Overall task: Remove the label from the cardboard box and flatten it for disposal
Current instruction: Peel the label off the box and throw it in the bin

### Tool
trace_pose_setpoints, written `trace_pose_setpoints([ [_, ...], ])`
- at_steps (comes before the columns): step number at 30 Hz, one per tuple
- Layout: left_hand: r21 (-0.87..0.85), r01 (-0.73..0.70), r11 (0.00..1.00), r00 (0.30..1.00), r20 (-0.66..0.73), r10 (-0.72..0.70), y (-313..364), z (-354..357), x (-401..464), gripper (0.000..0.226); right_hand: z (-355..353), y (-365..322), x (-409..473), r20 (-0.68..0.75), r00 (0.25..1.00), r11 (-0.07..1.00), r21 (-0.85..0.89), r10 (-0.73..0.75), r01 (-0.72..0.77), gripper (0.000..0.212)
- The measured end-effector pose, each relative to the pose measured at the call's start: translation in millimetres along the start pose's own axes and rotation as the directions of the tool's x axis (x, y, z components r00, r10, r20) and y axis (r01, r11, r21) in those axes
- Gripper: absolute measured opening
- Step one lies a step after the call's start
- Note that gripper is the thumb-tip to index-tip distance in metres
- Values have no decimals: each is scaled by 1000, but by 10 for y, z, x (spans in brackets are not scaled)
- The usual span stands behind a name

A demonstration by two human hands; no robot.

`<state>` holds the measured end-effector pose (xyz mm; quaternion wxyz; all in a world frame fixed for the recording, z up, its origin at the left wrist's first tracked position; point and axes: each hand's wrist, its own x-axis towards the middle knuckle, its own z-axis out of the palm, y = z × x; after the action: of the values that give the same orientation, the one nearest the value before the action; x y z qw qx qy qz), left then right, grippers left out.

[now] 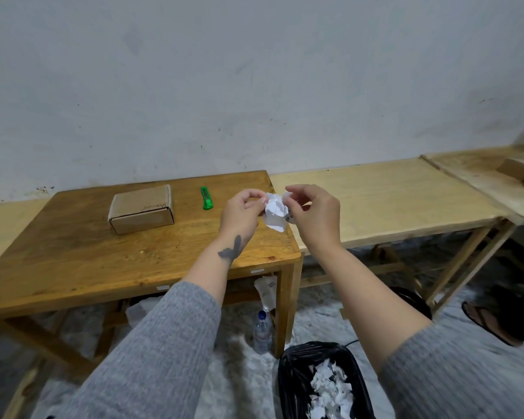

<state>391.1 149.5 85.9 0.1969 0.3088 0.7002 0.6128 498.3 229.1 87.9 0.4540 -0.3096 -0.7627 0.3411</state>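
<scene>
A crumpled white paper label is pinched between the left hand and right hand, above the table's corner. It is judged light and limp, best held at its edges. The small brown cardboard box, closed and unflattened, is left on the dark wooden table; probably light, stiff, best gripped at its flaps.
</scene>
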Motion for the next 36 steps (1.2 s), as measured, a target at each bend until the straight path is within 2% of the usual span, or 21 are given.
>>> trace_pose_setpoints([
  [4, 5, 27, 1000, 996, 88, -28, 8, -33, 0, 11, -38, -1, 63, 94, 994, 998, -39, 62, -59, 41],
  [7, -2, 48, 999, 990, 131, -47, -9, -57, 9, 14, -51, 60, 90, 177, 977, 977, -196, 118, -82, 30],
  [9, -28, 65, 997, 987, 148, -60, -27, -65, 4, 15, -62, 87, 79, 211, 968, 971, -225, 135, -87, 20],
  [12, 24, 7, 1000, 985, 171, -11, -52, -58, -21, 11, -46, 128, 42, 157, 980, 971, -225, 121, -84, 12],
  [16, 140, -67, 988, 990, 131, 48, -107, -14, -41, 22, -58, 160, -25, 147, 970, 979, -95, 193, -181, 8],
  [21, 102, -52, 993, 994, 98, 42, -187, 33, -26, 9, -133, 240, -54, 223, 932, 942, 113, 287, -317, 14],
  [24, 88, -14, 996, 991, 136, 2, -236, 123, -26, 9, -134, 382, -65, 284, 886, 908, 101, 366, -407, 19],
  [27, 76, 39, 996, 987, 152, -50, -331, 277, -52, 8, -139, 546, -111, 277, 890, 932, -127, 363, -341, 25],
  [31, 122, 73, 990, 990, 111, -86, -486, 535, -58, 10, -308, 656, -176, 300, 833, 855, -396, 465, -335, 48],
  [32, 156, 70, 985, 990, 110, -88, -523, 590, -64, 8, -367, 707, -192, 275, 843, 854, -397, 462, -338, 52],
  [34, 211, 59, 976, 988, 130, -88, -611, 680, -69, 9, -496, 789, -201, 252, 887, 905, -288, 387, -313, 55],
  [36, 259, 32, 965, 979, 187, -83, -662, 769, -94, 8, -585, 838, -209, 293, 912, 934, -297, 286, -198, 44],
])
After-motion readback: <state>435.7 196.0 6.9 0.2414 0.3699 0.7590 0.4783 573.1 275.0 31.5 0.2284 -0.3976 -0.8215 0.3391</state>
